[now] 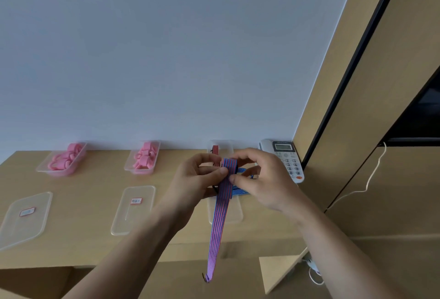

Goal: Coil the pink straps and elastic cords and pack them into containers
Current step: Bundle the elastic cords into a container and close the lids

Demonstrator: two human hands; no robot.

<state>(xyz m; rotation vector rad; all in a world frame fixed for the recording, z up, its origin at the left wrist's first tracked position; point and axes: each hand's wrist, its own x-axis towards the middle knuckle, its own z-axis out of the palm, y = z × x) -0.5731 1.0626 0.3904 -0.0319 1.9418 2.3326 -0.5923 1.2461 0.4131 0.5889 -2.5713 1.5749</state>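
My left hand (200, 174) and my right hand (259, 179) both pinch the upper end of a blue-and-red striped elastic cord (220, 215), folded over at the top above the desk. Its long tail hangs down past the desk's front edge. Behind my hands stands a clear container (227, 147) holding a red striped cord (215, 149). A blue cord (240, 190) lies under my right hand. Two clear containers with coiled pink straps, one at the left (64, 160) and one in the middle (144, 158), stand by the wall.
Three clear lids lie on the wooden desk (95, 239): left (26, 217), middle (133, 208) and one under the cord (234, 213). A white telephone (285, 158) sits at the back right. A white cable (364, 186) hangs along the wooden panel.
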